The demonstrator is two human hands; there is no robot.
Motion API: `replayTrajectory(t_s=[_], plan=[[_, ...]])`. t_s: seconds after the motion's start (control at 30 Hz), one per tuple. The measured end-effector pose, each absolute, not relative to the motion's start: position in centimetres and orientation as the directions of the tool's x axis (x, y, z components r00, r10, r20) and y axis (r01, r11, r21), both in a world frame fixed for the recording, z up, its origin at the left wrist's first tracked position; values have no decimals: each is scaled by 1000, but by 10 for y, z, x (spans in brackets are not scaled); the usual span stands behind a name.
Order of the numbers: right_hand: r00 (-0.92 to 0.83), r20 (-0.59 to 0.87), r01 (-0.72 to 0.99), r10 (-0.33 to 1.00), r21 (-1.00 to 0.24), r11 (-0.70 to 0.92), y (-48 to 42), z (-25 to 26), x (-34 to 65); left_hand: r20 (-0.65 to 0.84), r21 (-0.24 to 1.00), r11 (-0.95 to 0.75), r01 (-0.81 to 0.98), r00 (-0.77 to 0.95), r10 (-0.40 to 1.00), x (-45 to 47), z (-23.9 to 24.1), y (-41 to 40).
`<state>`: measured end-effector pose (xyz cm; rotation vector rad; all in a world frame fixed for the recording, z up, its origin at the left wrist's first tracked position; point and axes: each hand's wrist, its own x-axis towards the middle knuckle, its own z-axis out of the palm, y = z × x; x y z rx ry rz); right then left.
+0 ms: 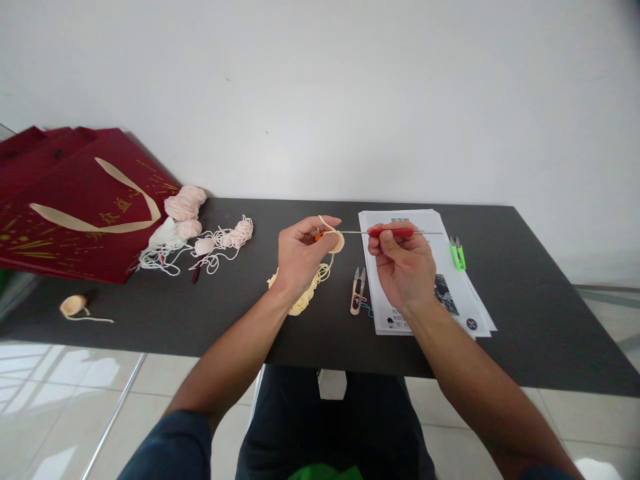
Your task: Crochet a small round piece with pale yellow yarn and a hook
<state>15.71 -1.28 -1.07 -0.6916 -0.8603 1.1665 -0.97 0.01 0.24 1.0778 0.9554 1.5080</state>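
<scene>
My left hand (303, 253) is closed around a small piece of cream crochet work (339, 242), with yarn looped over its index finger. Something small and orange shows at its fingers. In my right hand (404, 267) is a crochet hook (391, 233) with a red handle, held level between thumb and fingers. The hook's thin metal shaft reaches left to the crochet piece. Below my left hand lies a pale yellow skein of yarn (304, 301), partly hidden by the wrist. Thread snips (358, 291) rest on the table between my forearms.
Printed sheets (400, 320) lie under my right hand, with green-handled snips (457, 253) at their right edge. Pink yarn (185, 203) and white yarn (167, 237) sit by a dark red gift bag (80, 207). A small cream crocheted cup (73, 305) is near the table's front left.
</scene>
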Motion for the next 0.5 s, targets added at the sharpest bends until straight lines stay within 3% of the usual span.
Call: replayTrajectory(t_s=[0.5], plan=[[207, 326, -405, 922, -830, 384, -18, -4, 154, 169, 944, -198, -265, -128, 977, -10, 3, -1]])
